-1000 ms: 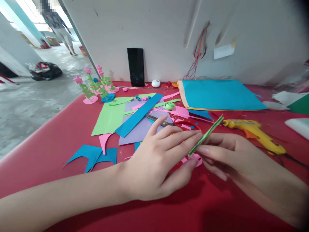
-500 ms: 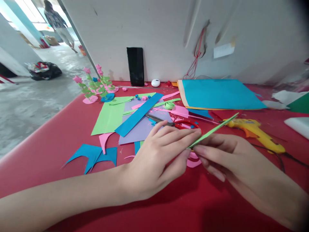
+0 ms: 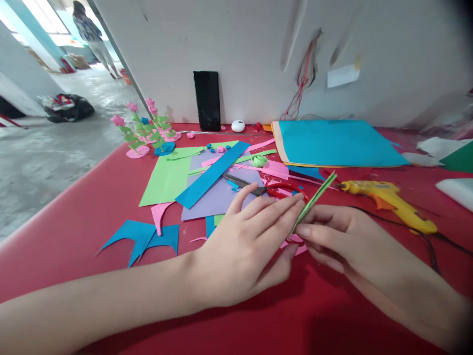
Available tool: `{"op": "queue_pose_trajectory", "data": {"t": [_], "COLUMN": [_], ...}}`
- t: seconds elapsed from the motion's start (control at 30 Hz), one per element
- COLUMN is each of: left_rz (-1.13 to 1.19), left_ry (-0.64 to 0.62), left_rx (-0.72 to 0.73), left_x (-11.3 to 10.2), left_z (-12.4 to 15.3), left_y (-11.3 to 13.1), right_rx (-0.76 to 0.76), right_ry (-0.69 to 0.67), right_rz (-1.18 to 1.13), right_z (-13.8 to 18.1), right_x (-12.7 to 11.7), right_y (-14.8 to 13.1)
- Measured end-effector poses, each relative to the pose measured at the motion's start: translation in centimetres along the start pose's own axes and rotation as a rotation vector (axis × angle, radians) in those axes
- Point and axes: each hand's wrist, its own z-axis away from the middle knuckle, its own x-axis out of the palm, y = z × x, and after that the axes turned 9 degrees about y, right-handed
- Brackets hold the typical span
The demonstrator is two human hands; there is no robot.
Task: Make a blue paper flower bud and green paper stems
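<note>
between right fingers [image 3: 320,232], green strip [image 3: 315,200], steeper than half a second ago

And the green paper [image 3: 316,199] swings up: half a second ago it stretched long and flat across the glue gun [image 3: 388,197]'s nozzle, now it's shorter, steeper, clear of the nozzle, with layers parting at the top. The left hand [image 3: 246,241]'s thumb drops away from the paper! Over there, the black cord [image 3: 432,251] has shifted, and the person [image 3: 90,37] behind has drifted rightward.
</note>
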Motion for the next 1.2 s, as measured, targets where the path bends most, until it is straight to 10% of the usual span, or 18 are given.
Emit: {"op": "queue_pose_trajectory", "data": {"t": [0.23,0.73,1.2], "left_rz": [-0.147,0.035,0.184], "left_ry": [0.035,0.198,0.002], "left_rx": [0.192,0.134,0.114], "left_x": [0.6,-0.1,-1.4], "left_z": [0.1,-0.8,-1.2], "left_y": [-0.9,-1.3,-1.4], "right_rx": [0.083,0.075,0.023], "right_ry": [0.006,-0.074,-0.05], "right_rz": [0.006,-0.157,0.062], "right_z": [0.1,1.1,0.4], "right_x": [-1.0,0.1,-0.6], "right_y": [0.5,-1.0,-0.5]}}
